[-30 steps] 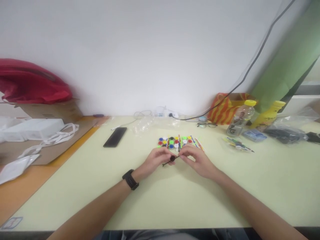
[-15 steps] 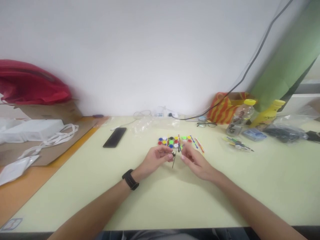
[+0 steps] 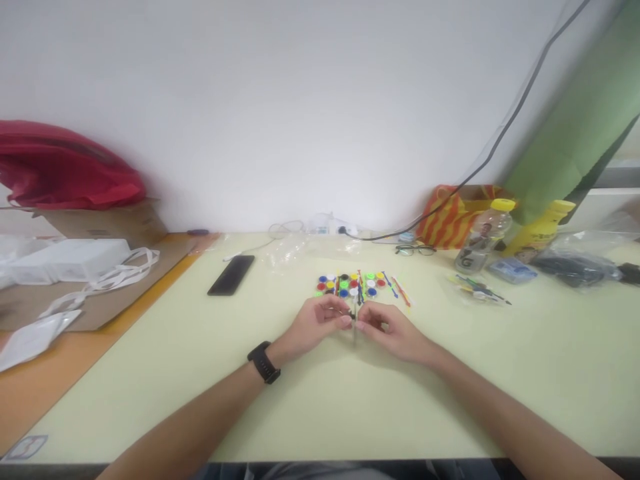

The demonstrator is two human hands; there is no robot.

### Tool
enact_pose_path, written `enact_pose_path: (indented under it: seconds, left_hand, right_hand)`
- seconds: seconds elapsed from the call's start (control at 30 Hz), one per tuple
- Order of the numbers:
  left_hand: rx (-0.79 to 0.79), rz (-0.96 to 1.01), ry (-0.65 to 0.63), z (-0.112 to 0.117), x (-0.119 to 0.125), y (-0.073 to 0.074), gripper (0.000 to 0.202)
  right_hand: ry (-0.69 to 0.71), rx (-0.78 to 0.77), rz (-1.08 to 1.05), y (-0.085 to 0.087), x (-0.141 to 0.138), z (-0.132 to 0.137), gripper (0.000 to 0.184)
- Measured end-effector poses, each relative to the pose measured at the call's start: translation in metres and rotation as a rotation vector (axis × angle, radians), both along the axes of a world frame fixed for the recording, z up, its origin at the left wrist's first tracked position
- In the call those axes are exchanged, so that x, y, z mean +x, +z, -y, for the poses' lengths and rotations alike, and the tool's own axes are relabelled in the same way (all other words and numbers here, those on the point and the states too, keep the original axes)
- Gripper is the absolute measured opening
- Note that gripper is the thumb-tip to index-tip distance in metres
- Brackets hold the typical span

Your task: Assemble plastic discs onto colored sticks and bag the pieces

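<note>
Close together over the table, my two hands work on one small item. My left hand point(image 3: 320, 323) is closed, thumb and fingers pinching a small black piece point(image 3: 352, 316). A thin dark stick point(image 3: 355, 338), blurred, stands out from it between the fingertips. With its thumb and forefinger my right hand point(image 3: 393, 330) pinches the stick from the other side. Just beyond the hands lie several coloured round discs point(image 3: 344, 285) in rows, the nearest partly hidden by my fingers. Thin coloured arrow-shaped sticks point(image 3: 391, 287) lie between and beside them.
A black phone point(image 3: 231, 275) lies left on the table. Rightward are a clear bag of coloured arrow pieces point(image 3: 477, 290), a blue packet point(image 3: 513, 271), a clear bottle point(image 3: 484, 240), a yellow bottle point(image 3: 540, 233) and glasses point(image 3: 416, 250). Cardboard and white straps point(image 3: 135, 267) lie far left.
My right hand has come in from the right to the stick, and its fingertips now meet my left ones there. The stick has turned more upright.
</note>
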State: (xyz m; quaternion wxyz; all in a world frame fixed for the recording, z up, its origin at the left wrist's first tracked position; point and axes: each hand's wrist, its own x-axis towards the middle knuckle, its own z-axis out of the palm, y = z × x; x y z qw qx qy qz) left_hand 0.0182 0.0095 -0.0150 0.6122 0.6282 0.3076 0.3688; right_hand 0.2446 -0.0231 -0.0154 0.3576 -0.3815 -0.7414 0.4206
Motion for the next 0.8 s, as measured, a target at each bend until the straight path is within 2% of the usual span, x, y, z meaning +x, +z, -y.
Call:
enact_pose_path:
  seconds: [0.13, 0.3, 0.37, 0.47, 0.5, 0.57, 0.6, 0.67, 0.7, 0.8]
  left_hand:
    - [-0.02, -0.011, -0.066, 0.001, 0.001, 0.001, 0.026]
    - [-0.041, 0.008, -0.061, 0.0, 0.0, 0.001, 0.027]
    - [-0.044, 0.018, -0.052, -0.001, 0.0, 0.001, 0.028]
    - [-0.059, 0.031, -0.043, -0.001, -0.001, 0.002, 0.029]
    - [-0.064, 0.035, -0.042, -0.001, -0.001, 0.002, 0.029]
    - [-0.068, 0.041, -0.041, -0.001, -0.001, 0.002, 0.029]
    - [-0.068, 0.042, -0.04, -0.001, -0.001, 0.002, 0.03]
    - [-0.07, 0.041, -0.033, -0.001, -0.002, 0.002, 0.03]
    - [-0.07, 0.04, -0.029, -0.001, -0.002, 0.002, 0.03]
    - [-0.067, 0.037, -0.025, -0.001, -0.002, 0.001, 0.03]
  right_hand:
    - [-0.001, -0.005, -0.006, 0.001, 0.001, -0.001, 0.034]
    - [-0.037, 0.034, -0.051, 0.0, 0.002, -0.001, 0.024]
    - [-0.063, 0.053, -0.085, -0.001, 0.002, 0.0, 0.032]
    - [-0.095, 0.063, -0.132, -0.001, 0.002, 0.002, 0.058]
    - [-0.108, 0.064, -0.14, -0.001, 0.003, 0.002, 0.058]
    - [-0.086, 0.039, -0.118, -0.001, 0.005, 0.001, 0.034]
    - [-0.041, 0.005, -0.095, -0.001, 0.007, 0.0, 0.028]
    - [0.076, -0.064, -0.07, -0.001, 0.01, -0.002, 0.054]
    - [0.12, -0.085, -0.074, 0.0, 0.011, -0.003, 0.061]
    - [0.084, -0.084, -0.123, 0.001, 0.009, -0.004, 0.056]
